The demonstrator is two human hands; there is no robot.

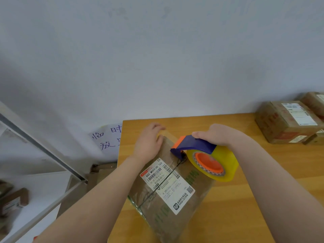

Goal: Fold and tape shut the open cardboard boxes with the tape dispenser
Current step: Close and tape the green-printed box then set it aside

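**One box mid-seal, tape run just begun**

From my remote seat, I judge the job partly done. The cardboard box (201, 188) in hand lies on the wooden surface (245, 199), near its left edge, with its flaps already folded down and its centre seam closed. My left grip (149, 142) lies flat with relaxed fingers on the box's far end, pressing down what looks like the start of a tape strip. My right grip (219, 134) is wrapped around the blue handle of the tape dispenser (198, 146), whose mouth rests on the seam near that far end. Most of the seam toward me looks uncovered, so the long pull and the cut are still to come.

At the far right of the surface sit other boxes (284, 121) with closed tops and labels; I cannot tell whether they are fully taped.

The shipping label (166, 185) across the seam reads "642 M003-00 163" above barcodes; a QR code sits at its lower corner, and the smaller Chinese print is too fine to read. A handwritten note (107, 139) on the wall shows "临时" and "放", the rest hidden by the surface.
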